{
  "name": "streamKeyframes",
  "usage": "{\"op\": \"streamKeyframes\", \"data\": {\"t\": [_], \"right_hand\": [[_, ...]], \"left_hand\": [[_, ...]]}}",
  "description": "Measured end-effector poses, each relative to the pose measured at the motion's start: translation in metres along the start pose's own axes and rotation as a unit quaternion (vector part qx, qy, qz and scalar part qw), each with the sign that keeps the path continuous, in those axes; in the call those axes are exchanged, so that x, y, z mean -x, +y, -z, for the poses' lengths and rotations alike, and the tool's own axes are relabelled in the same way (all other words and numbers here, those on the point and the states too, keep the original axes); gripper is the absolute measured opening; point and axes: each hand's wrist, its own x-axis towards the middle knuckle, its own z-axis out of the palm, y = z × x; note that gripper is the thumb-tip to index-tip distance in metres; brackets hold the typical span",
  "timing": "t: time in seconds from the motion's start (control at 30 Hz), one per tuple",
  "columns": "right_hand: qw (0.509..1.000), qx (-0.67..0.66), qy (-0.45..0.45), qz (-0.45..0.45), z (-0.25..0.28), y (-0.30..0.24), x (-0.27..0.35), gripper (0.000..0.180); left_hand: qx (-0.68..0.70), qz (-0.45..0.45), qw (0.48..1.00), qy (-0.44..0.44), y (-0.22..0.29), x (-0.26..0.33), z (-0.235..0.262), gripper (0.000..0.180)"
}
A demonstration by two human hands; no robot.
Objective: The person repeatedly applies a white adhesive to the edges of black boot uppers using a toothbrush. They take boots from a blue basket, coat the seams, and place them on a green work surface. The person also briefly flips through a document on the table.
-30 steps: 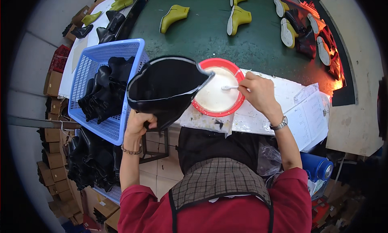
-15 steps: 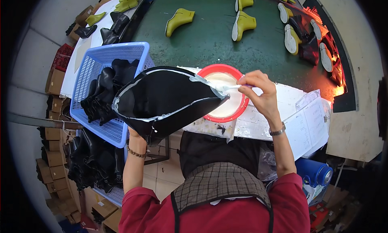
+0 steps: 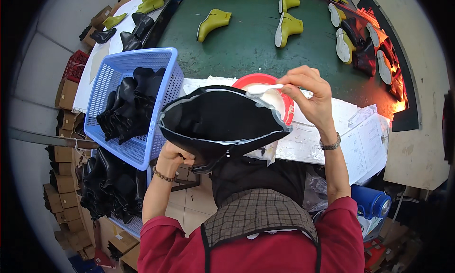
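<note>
The black boot (image 3: 220, 113) is held up by the left hand (image 3: 175, 154) in front of the body, its wide mouth turned upward and its pale-edged rim standing apart. The left grip is pressed around the lower left side of the boot, some fingers being hidden. A white brush (image 3: 263, 89) is pinched between the thumb and fingers of the right hand (image 3: 309, 90), its tip at the far part of the rim; whether contact is made cannot be told. A red basin (image 3: 254, 78) with white liquid (image 3: 276, 99) is set on the white desk (image 3: 301, 149), partly covered by the boot. At the left, dark footwear (image 3: 128, 105) is heaped in a blue basket (image 3: 171, 60). Papers (image 3: 360, 147) are laid at the desk's right end.
</note>
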Motion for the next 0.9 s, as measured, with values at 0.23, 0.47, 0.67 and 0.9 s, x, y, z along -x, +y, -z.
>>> {"op": "streamKeyframes", "data": {"t": [0.23, 0.47, 0.67, 0.9], "right_hand": [[0.997, 0.019, -0.071, 0.005, 0.005, 0.004, -0.004, 0.010], [0.987, 0.011, -0.136, 0.085, -0.006, -0.003, -0.033, 0.009], [0.978, -0.024, -0.144, 0.148, -0.028, -0.010, -0.053, 0.013], [0.996, -0.076, -0.040, -0.009, -0.004, 0.026, -0.002, 0.019]], "left_hand": [[-0.069, 0.093, 0.991, -0.059, -0.004, -0.001, -0.015, 0.060], [-0.141, 0.222, 0.957, -0.121, -0.008, -0.017, -0.036, 0.038], [-0.119, 0.261, 0.951, -0.111, -0.027, -0.031, -0.032, 0.047], [-0.014, 0.061, 0.996, -0.069, -0.009, -0.021, -0.016, 0.049]]}}
